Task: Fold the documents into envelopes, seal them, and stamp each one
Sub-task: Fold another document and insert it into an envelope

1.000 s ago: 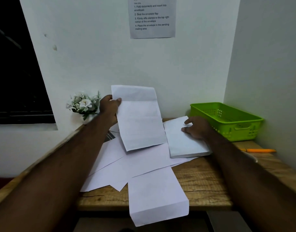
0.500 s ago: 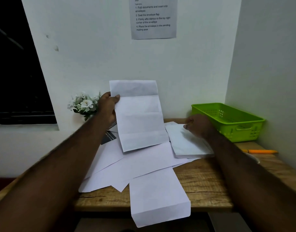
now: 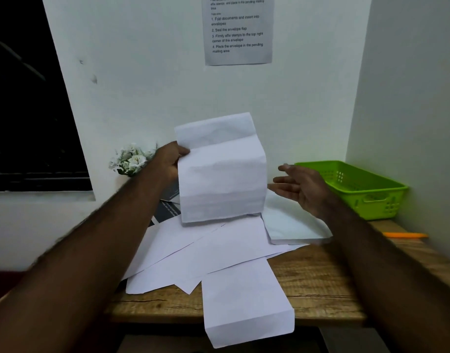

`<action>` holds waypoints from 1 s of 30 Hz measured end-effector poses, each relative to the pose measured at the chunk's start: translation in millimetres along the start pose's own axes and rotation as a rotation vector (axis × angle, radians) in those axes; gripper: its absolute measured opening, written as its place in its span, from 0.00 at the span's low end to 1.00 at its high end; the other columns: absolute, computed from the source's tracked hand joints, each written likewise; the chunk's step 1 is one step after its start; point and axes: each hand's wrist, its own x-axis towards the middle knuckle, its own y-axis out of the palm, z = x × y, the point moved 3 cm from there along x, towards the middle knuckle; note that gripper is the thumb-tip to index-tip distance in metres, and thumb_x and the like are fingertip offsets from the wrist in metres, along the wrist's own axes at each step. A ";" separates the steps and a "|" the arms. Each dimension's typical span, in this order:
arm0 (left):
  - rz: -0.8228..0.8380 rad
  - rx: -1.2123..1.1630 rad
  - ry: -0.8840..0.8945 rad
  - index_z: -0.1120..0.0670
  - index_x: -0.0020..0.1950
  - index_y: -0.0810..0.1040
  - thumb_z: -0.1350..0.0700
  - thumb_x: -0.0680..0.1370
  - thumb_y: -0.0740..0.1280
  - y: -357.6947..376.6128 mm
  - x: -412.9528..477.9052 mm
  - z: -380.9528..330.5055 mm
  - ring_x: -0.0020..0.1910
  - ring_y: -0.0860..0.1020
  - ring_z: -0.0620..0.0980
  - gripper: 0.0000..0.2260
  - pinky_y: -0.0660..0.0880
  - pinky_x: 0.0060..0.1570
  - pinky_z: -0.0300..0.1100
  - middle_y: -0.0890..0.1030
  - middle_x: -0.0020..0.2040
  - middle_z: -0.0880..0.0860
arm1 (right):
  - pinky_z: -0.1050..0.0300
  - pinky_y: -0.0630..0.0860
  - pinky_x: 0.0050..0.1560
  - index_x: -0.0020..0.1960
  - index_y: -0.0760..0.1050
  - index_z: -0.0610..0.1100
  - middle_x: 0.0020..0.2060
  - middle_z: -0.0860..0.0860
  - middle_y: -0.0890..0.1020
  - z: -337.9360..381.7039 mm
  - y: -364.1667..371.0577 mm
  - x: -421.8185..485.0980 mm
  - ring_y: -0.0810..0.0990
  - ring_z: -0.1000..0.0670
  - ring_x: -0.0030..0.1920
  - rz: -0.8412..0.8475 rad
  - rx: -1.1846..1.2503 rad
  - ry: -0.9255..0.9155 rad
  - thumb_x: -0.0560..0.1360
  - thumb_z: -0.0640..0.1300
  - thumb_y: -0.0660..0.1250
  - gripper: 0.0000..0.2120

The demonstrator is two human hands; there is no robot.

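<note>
From the head view, the left hand point(image 3: 167, 161) pinches a white envelope point(image 3: 221, 174) by its left edge and holds it upright above the surface point(image 3: 320, 289), flap raised and unsealed. The right hand point(image 3: 300, 187) hangs released, fingers straight and spread, just right of the envelope and above a stack of envelopes point(image 3: 295, 225), touching neither as far as can be seen. Loose documents point(image 3: 218, 250) lie fanned under the held envelope, and one folded sheet point(image 3: 246, 301) hangs over the front edge. By my reading the task is near its start: one sheet looks folded, but nothing shows as inserted, sealed or stamped (no stamps are visible anywhere). The green basket point(image 3: 376, 202) at the far right is the only container; no envelope shows in it, though its near wall hides much of its floor. Whether the held envelope carries a document cannot be told.
</note>
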 end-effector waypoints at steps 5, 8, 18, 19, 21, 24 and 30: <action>0.133 0.144 -0.139 0.59 0.61 0.76 0.72 0.80 0.57 15.3 0.3 22.9 0.48 0.80 0.61 0.15 0.79 0.43 0.58 0.79 0.60 0.62 | 0.49 0.82 0.50 0.66 0.75 0.40 0.56 0.36 0.83 0.6 -0.5 0.0 0.85 0.42 0.51 0.066 0.033 0.082 0.78 0.55 0.67 0.23; 0.202 0.191 -0.215 0.59 0.59 0.77 0.72 0.79 0.57 18.7 2.2 47.1 0.48 0.80 0.61 0.15 0.83 0.35 0.54 0.80 0.57 0.62 | 0.50 0.81 0.51 0.65 0.78 0.41 0.57 0.39 0.84 -5.8 3.9 1.6 0.83 0.42 0.54 0.122 0.034 0.141 0.78 0.57 0.68 0.23; 0.355 0.157 -0.246 0.58 0.65 0.77 0.69 0.78 0.62 12.4 5.2 96.6 0.50 0.83 0.58 0.17 0.82 0.46 0.50 0.82 0.60 0.60 | 0.53 0.84 0.47 0.63 0.77 0.33 0.53 0.40 0.85 -5.5 18.1 28.1 0.86 0.45 0.49 0.025 0.091 0.262 0.78 0.33 0.67 0.14; 0.325 0.126 -0.224 0.58 0.66 0.76 0.69 0.79 0.61 11.2 6.5 97.5 0.50 0.82 0.58 0.17 0.82 0.45 0.51 0.81 0.61 0.61 | 0.53 0.84 0.48 0.63 0.77 0.33 0.54 0.40 0.85 -4.5 19.3 27.7 0.86 0.45 0.51 0.046 0.107 0.311 0.78 0.33 0.67 0.14; 0.263 0.091 -0.187 0.59 0.65 0.75 0.69 0.79 0.61 8.7 8.1 100.5 0.49 0.82 0.59 0.16 0.81 0.43 0.51 0.81 0.60 0.62 | 0.51 0.82 0.54 0.65 0.76 0.33 0.58 0.39 0.83 -8.1 17.7 25.2 0.83 0.44 0.59 0.095 0.114 0.376 0.77 0.32 0.67 0.16; 0.275 0.097 -0.183 0.59 0.63 0.76 0.70 0.79 0.59 7.0 7.3 104.8 0.47 0.83 0.59 0.15 0.82 0.43 0.50 0.82 0.56 0.62 | 0.50 0.84 0.47 0.64 0.76 0.33 0.54 0.38 0.84 -23.1 8.2 21.6 0.86 0.44 0.50 0.132 0.110 0.409 0.78 0.30 0.64 0.15; 0.267 0.022 -0.218 0.60 0.58 0.77 0.72 0.77 0.55 8.8 5.2 107.2 0.41 0.85 0.56 0.17 0.83 0.40 0.48 0.84 0.50 0.62 | 0.44 0.82 0.50 0.67 0.73 0.31 0.60 0.34 0.80 -29.1 -12.6 24.7 0.85 0.41 0.50 0.017 0.089 0.422 0.80 0.32 0.61 0.16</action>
